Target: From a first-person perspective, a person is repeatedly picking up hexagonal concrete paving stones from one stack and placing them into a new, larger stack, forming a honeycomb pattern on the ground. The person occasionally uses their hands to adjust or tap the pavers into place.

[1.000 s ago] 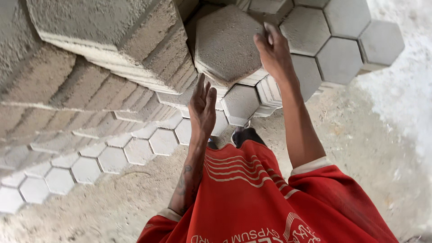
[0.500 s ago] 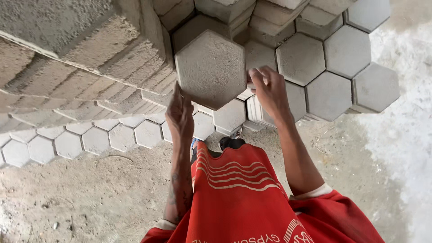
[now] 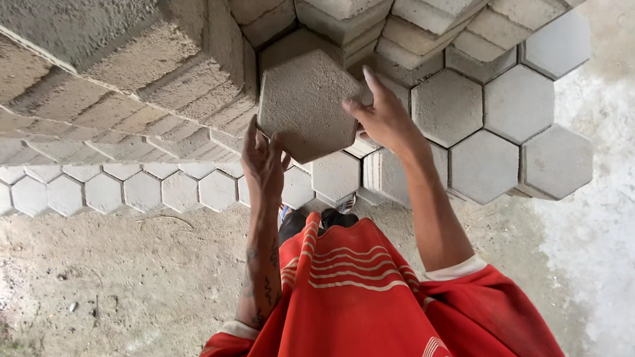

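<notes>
A grey hexagonal concrete paving block [image 3: 305, 104] is held up in front of me, flat face toward the camera. My left hand [image 3: 263, 162] grips its lower left edge from below. My right hand [image 3: 383, 118] presses its right edge, fingers spread. The block sits against the tall stack of hexagonal blocks [image 3: 344, 20] behind it. Both forearms rise from red sleeves with white cuffs.
Stacked hexagonal blocks [image 3: 132, 79] tower at the left and top. More stacks [image 3: 503, 119] stand to the right. A single low row of blocks [image 3: 106, 192] lies on the ground at the left. Bare dirt floor [image 3: 119, 277] spreads below; pale concrete [image 3: 595, 251] at right.
The block has shifted left and lower in view with both hands on it. My left hand moved from open beneath it to gripping its lower edge.
</notes>
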